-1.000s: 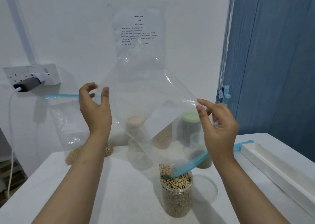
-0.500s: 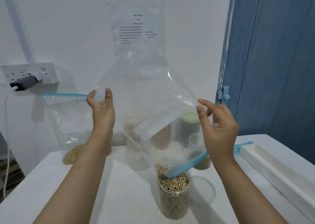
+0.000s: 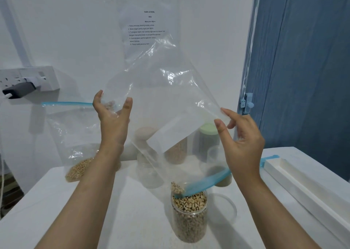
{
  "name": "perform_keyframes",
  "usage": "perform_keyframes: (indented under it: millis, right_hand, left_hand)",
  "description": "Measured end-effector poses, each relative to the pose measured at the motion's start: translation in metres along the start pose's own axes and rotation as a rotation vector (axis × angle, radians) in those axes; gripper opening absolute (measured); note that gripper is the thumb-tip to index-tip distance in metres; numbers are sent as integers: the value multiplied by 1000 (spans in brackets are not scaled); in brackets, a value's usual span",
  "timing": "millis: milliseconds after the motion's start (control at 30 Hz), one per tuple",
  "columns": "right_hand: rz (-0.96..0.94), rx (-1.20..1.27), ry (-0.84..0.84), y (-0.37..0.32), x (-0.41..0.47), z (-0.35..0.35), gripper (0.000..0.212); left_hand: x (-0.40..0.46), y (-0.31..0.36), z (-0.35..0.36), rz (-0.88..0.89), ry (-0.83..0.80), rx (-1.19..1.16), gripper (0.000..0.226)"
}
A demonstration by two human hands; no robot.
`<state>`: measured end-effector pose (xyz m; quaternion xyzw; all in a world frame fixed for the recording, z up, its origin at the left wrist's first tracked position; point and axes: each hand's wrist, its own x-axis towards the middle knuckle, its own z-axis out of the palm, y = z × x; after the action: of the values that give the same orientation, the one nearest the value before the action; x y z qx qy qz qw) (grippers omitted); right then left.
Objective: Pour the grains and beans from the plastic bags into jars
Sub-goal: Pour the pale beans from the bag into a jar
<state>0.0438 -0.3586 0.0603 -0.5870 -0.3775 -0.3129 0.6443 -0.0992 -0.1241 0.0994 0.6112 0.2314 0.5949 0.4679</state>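
Note:
A clear plastic bag (image 3: 166,101) with a blue zip strip (image 3: 204,184) hangs upside down over an open jar (image 3: 189,216) nearly full of pale black-eyed beans. A few beans sit at the bag's mouth on the jar rim. My left hand (image 3: 113,116) grips the bag's raised left corner. My right hand (image 3: 240,135) pinches its right edge between thumb and fingers. The bag is otherwise almost bare of beans.
A second zip bag (image 3: 75,135) with grain leans on the wall at left. Several jars (image 3: 176,150) stand behind, one with a green lid (image 3: 208,129). A clear lid (image 3: 225,209) lies right of the bean jar. A white tray (image 3: 303,188) runs along the white table's (image 3: 56,210) right side.
My left hand moved right and closed on the bag's left corner, which it was only near a second ago. The right hand and the bag's mouth stay over the jar.

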Motion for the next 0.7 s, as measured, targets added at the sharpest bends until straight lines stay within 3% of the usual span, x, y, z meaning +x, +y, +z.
perform_keyframes:
  millis: [700]
  right_hand:
    - [3, -3, 19, 5, 1, -2, 28]
  left_hand:
    - [-10, 2, 2, 130, -19, 3, 80]
